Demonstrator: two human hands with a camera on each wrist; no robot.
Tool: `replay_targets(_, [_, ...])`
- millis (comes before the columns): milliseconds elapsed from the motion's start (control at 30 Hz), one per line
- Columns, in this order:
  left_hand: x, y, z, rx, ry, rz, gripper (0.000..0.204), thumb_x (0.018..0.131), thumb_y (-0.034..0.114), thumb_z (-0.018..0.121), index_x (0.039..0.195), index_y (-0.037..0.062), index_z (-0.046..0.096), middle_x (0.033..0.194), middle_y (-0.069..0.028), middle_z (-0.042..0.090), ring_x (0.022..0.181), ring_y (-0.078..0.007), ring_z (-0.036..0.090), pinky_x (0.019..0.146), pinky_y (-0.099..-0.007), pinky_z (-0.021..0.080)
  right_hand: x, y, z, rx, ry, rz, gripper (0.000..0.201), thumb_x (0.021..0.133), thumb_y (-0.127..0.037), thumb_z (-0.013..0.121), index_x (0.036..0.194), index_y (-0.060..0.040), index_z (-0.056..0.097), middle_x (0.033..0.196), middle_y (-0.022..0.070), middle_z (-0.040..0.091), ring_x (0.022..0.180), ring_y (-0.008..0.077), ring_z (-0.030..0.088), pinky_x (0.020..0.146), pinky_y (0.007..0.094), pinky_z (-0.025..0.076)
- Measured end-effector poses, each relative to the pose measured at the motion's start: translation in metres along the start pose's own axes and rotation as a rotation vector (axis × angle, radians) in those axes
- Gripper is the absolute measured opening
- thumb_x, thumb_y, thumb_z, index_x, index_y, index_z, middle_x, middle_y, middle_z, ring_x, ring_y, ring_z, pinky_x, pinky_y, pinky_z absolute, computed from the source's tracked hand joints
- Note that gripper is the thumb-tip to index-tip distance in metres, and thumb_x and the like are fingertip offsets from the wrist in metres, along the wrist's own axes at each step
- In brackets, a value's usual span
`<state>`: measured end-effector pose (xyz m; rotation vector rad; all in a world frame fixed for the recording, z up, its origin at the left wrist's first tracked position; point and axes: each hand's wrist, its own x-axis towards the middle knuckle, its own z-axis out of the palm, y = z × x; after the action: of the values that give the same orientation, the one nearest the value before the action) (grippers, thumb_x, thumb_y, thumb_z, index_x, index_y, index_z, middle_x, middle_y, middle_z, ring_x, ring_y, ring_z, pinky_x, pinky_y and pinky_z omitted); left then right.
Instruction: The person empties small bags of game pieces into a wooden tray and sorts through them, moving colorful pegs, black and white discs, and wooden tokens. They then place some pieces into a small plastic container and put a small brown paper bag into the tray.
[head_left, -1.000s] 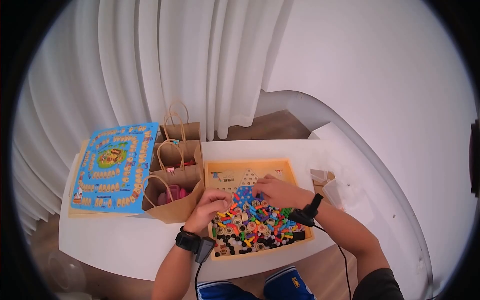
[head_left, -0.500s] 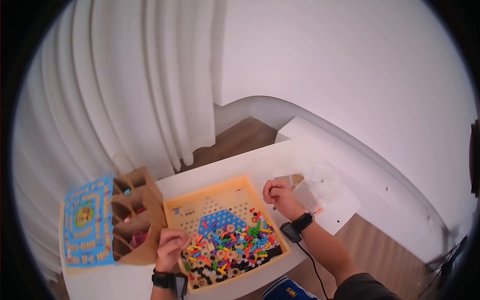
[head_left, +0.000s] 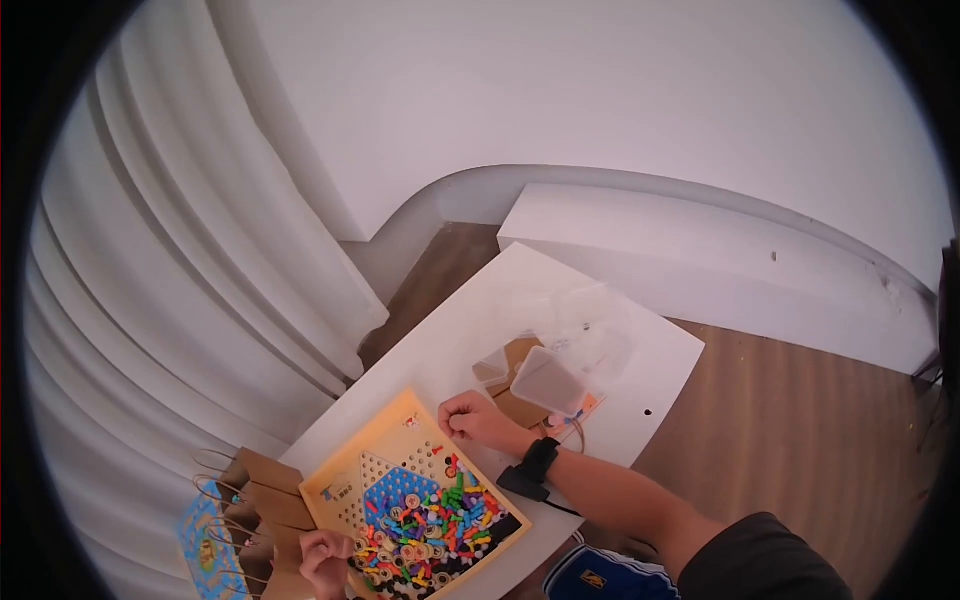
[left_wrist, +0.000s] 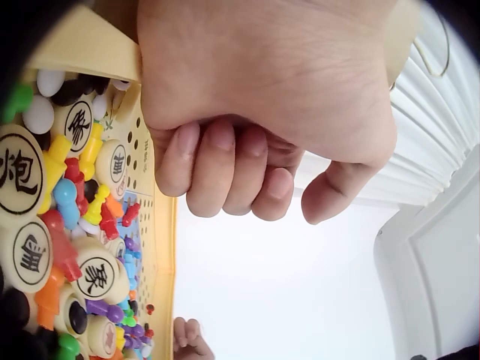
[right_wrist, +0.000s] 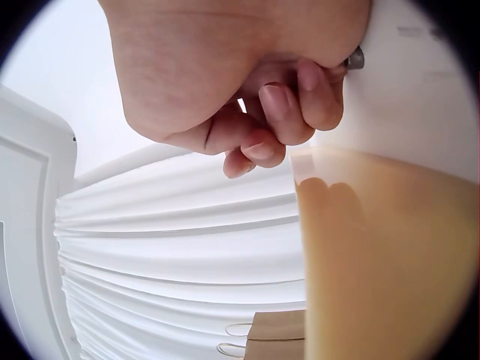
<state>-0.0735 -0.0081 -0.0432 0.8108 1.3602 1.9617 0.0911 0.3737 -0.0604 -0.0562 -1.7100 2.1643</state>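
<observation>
My left hand [head_left: 325, 560] hovers at the left side of a shallow wooden box [head_left: 350, 445], fingers loosely curled and nothing seen in them. Inside the box lies a heap of coloured pegs [head_left: 450, 510], with round wooden Chinese chess pieces [left_wrist: 97, 277] and black and white stones among them. A blue star pattern [head_left: 398, 485] shows on its perforated floor. Outside the right wall, my right hand [head_left: 482, 420] hangs over the white table, fingers bent inward and holding nothing visible. Close to it in the right wrist view is a small grey piece [right_wrist: 355, 58].
Brown paper bags [head_left: 278, 490] stand left of the box, beside a blue game board [head_left: 205, 540]. A clear plastic container [head_left: 548, 380] and thin clear plastic lie on the right of the table. One small black piece [head_left: 648, 412] is near the right table edge.
The head view has swung to the right. My right hand has left the pegs and moved out past the box's right wall. My left hand has drawn back to the left side.
</observation>
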Motion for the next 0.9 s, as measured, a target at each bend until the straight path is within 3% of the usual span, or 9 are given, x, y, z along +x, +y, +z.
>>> replay_targets(200, [0.014,0.018,0.028,0.113,-0.048,-0.147,0.039,0.089,0.029,0.061,0.068,0.0055,0.039,0.064,-0.0010,0.028,0.055,-0.0174,0.031,0.055,-0.0361,0.025,0.004,0.009,0.002,-0.086,0.036,-0.051,0.015,0.086,-0.001,0.053,0.073,0.0010,0.061,0.067,0.0017,0.058,0.061,0.0078,0.050,0.057,0.0257,0.039])
replay_targets(267, [0.018,0.021,0.036,0.088,-0.008,-0.161,0.028,0.088,0.019,0.057,0.071,0.0010,0.045,0.065,-0.0040,0.037,0.059,-0.0186,0.036,0.057,-0.0343,0.031,0.004,0.010,0.000,-0.081,0.038,-0.051,0.015,0.086,-0.001,0.054,0.073,0.0017,0.061,0.067,0.0023,0.059,0.061,0.0085,0.051,0.057,0.0264,0.040])
replay_targets(400, [0.071,0.049,0.103,0.472,-0.103,-0.176,0.029,0.092,0.023,0.059,0.072,0.0044,0.047,0.069,0.0005,0.041,0.062,-0.0115,0.039,0.059,-0.0286,0.031,-0.001,0.000,0.006,-0.119,0.084,-0.044,0.015,0.086,-0.003,0.056,0.074,0.0019,0.064,0.067,0.0039,0.061,0.063,0.0097,0.054,0.059,0.0271,0.043])
replay_targets(533, [0.144,0.076,0.206,0.802,-0.241,-0.110,0.020,0.095,0.012,0.059,0.079,0.0014,0.053,0.074,0.0016,0.050,0.070,-0.0077,0.046,0.064,-0.0255,0.036,0.000,0.001,0.007,-0.140,0.128,-0.077,0.016,0.086,-0.005,0.057,0.073,0.0020,0.064,0.066,0.0048,0.061,0.064,0.0108,0.056,0.060,0.0277,0.044])
replay_targets(600, [0.187,0.062,0.239,0.813,-0.286,-0.012,0.011,0.095,0.008,0.062,0.088,0.0010,0.056,0.079,0.0006,0.055,0.076,-0.0080,0.051,0.068,-0.0253,0.042,-0.002,-0.001,0.007,-0.123,0.138,-0.090,0.016,0.086,-0.006,0.058,0.075,0.0021,0.065,0.067,0.0061,0.062,0.064,0.0125,0.057,0.061,0.0289,0.045])
replay_targets(667, [0.229,0.051,0.279,1.015,-0.354,0.130,0.010,0.095,0.009,0.065,0.095,0.0015,0.059,0.081,0.0007,0.057,0.079,-0.0097,0.057,0.073,-0.0242,0.046,-0.003,-0.004,0.008,-0.108,0.149,-0.101,0.015,0.086,-0.007,0.058,0.076,0.0022,0.066,0.067,0.0074,0.063,0.064,0.0141,0.057,0.062,0.0301,0.046])
replay_targets(767, [0.279,0.031,0.329,1.160,-0.436,0.202,0.010,0.093,0.009,0.067,0.100,0.0032,0.062,0.090,-0.0027,0.063,0.088,-0.0157,0.063,0.080,-0.0288,0.050,0.000,0.004,0.009,-0.207,0.186,-0.151,0.020,0.085,-0.013,0.061,0.079,0.0041,0.069,0.077,0.0185,0.070,0.072,0.0316,0.069,0.070,0.0396,0.053])
replay_targets(833, [0.313,0.000,0.343,1.325,-0.653,0.389,0.015,0.090,0.011,0.068,0.104,0.0053,0.066,0.109,-0.0081,0.068,0.097,-0.0260,0.066,0.085,-0.0392,0.054,0.002,0.011,0.015,-0.233,0.211,-0.141,0.020,0.085,-0.013,0.060,0.079,0.0037,0.069,0.076,0.0186,0.070,0.071,0.0316,0.069,0.069,0.0397,0.053])
replay_targets(900, [0.329,-0.018,0.363,1.439,-0.714,0.387,0.018,0.090,0.012,0.067,0.107,0.0064,0.068,0.118,-0.0113,0.067,0.102,-0.0310,0.066,0.089,-0.0428,0.054,-0.002,0.003,0.009,-0.323,0.177,-0.034,0.020,0.087,-0.015,0.061,0.083,0.0021,0.070,0.076,0.0186,0.069,0.069,0.0318,0.068,0.068,0.0405,0.052])
